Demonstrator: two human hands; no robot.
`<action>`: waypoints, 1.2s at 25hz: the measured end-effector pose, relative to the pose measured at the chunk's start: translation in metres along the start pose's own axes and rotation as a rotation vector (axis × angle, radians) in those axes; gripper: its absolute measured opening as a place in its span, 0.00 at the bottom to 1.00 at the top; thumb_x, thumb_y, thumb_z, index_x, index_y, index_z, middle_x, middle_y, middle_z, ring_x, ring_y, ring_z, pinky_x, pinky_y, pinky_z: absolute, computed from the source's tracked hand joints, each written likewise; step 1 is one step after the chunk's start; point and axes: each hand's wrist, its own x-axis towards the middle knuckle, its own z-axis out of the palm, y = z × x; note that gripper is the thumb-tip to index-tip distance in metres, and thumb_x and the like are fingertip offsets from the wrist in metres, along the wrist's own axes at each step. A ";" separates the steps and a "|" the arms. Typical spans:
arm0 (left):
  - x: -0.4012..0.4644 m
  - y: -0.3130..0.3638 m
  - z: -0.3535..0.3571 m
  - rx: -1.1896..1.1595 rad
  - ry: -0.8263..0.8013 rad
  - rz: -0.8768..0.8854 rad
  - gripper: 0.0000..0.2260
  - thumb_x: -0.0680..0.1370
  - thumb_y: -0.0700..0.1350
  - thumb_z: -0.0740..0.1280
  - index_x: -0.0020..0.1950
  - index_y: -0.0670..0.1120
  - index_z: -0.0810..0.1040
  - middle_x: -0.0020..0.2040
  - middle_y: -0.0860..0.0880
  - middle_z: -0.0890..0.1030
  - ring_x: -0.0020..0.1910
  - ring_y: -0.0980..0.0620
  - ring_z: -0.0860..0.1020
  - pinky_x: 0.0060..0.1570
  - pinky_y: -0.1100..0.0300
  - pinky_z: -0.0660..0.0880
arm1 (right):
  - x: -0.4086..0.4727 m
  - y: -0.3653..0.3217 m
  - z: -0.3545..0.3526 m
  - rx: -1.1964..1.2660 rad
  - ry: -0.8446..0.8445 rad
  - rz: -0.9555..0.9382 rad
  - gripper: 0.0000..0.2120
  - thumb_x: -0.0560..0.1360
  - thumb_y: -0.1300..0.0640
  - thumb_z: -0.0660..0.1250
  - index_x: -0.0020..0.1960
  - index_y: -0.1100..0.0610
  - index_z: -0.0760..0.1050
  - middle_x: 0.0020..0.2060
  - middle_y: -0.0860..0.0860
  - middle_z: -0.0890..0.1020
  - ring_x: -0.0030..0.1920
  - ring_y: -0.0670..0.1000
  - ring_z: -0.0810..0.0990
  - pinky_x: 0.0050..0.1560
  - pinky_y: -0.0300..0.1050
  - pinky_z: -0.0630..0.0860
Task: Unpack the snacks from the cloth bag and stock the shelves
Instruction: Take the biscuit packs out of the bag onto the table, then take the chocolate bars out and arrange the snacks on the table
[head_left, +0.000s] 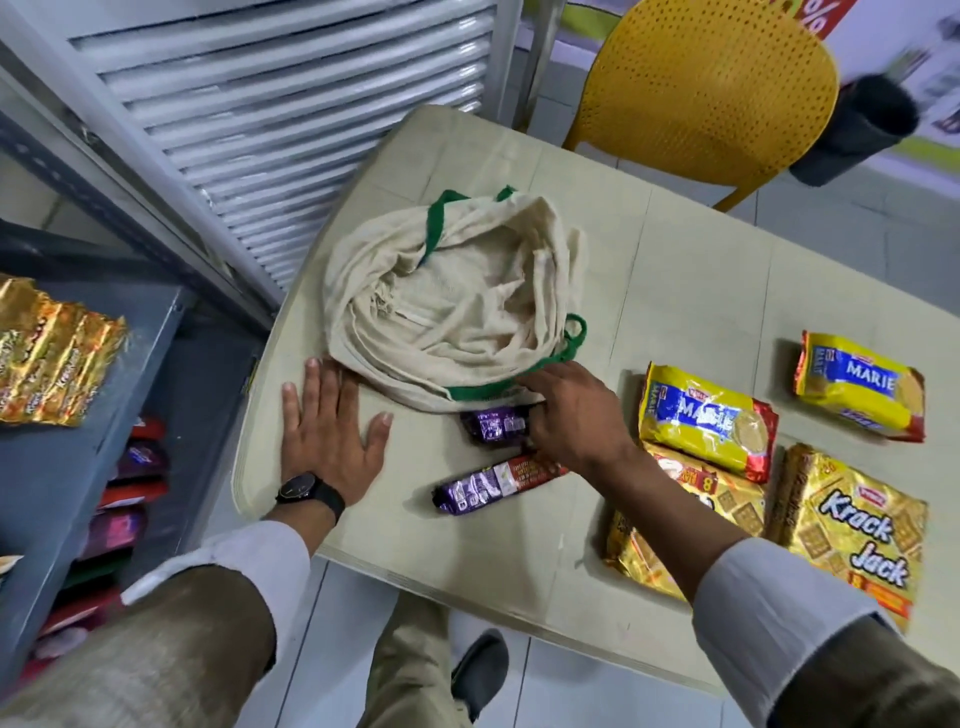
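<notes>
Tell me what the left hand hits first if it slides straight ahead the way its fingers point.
The left hand lies flat on the table, fingers pointing at the cloth bag. It would probably meet the bag's near edge first, almost at the fingertips.

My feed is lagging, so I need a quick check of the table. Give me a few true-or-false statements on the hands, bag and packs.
1. The left hand lies flat on the table beside the bag. True.
2. The right hand holds a Marie pack. False: it is at a purple pack by the bag's edge; both Marie packs lie untouched.
3. Two purple packs lie on the table. True.
4. The bag stands upright and full. False: it lies slumped and open, no snacks visible inside.
5. The Krack Jack pack is on the chair. False: it is on the table.
</notes>
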 end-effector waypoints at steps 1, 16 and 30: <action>-0.001 0.002 -0.004 -0.023 -0.001 0.000 0.34 0.81 0.62 0.50 0.78 0.38 0.64 0.81 0.38 0.60 0.83 0.41 0.51 0.79 0.37 0.48 | 0.009 0.000 -0.008 0.089 0.103 0.095 0.21 0.70 0.54 0.61 0.59 0.52 0.83 0.54 0.51 0.86 0.54 0.58 0.82 0.51 0.51 0.81; 0.124 0.031 -0.089 -1.031 -0.369 -0.527 0.32 0.75 0.51 0.72 0.77 0.51 0.66 0.72 0.47 0.76 0.69 0.42 0.75 0.70 0.47 0.71 | 0.159 0.004 -0.011 0.567 -0.041 0.822 0.23 0.76 0.45 0.68 0.66 0.54 0.73 0.61 0.59 0.81 0.60 0.64 0.80 0.57 0.52 0.77; 0.138 0.055 -0.106 -1.050 -0.246 -0.478 0.31 0.77 0.46 0.70 0.78 0.59 0.63 0.69 0.50 0.78 0.64 0.45 0.78 0.63 0.53 0.73 | 0.151 0.033 -0.069 0.515 -0.061 0.485 0.29 0.76 0.61 0.69 0.76 0.59 0.69 0.72 0.60 0.76 0.71 0.61 0.74 0.72 0.50 0.69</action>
